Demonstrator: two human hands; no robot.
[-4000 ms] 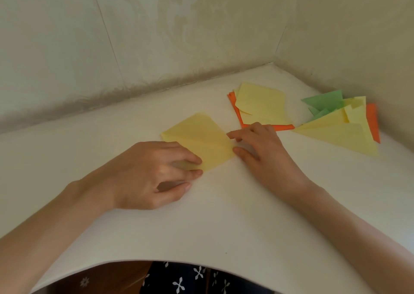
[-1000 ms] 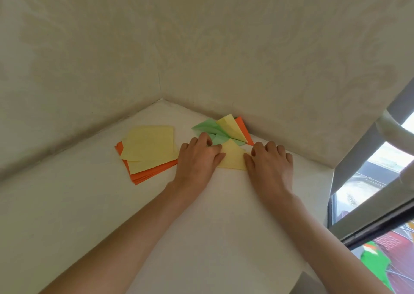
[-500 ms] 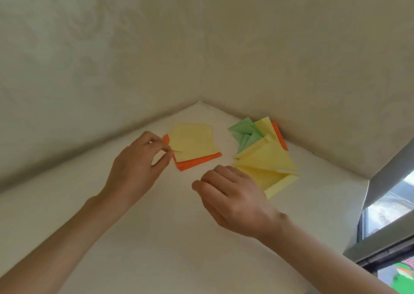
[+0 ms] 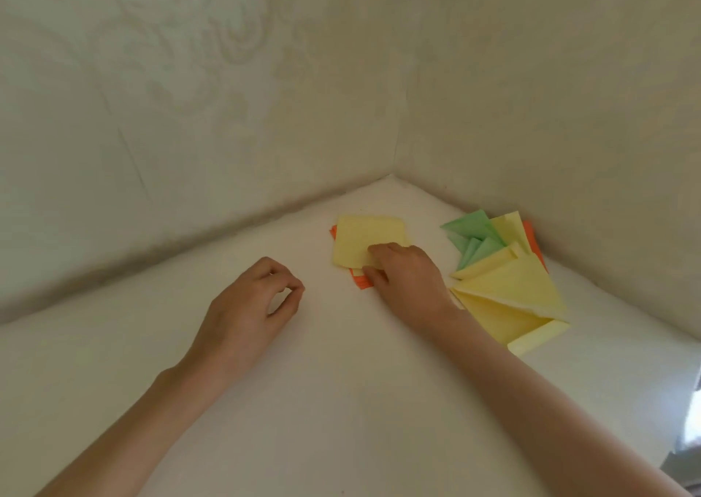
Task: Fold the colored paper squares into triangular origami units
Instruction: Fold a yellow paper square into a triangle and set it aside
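Note:
A stack of flat paper squares lies near the table's corner, with a yellow square on top and orange squares showing beneath it. My right hand rests on the near right corner of the top yellow square, fingers above and thumb at its edge, pinching it. My left hand hovers to the left of the stack, apart from it, with fingers curled, thumb and forefinger tips together and nothing in them. To the right lies a pile of folded triangular units in yellow, green and orange.
The white table meets two pale patterned walls at a corner just behind the papers. A window edge shows at the far right.
My left hand has let go of the stack's left corner and drawn back to the left. My right hand has reached forward onto the top yellow square. The camera has swung left.

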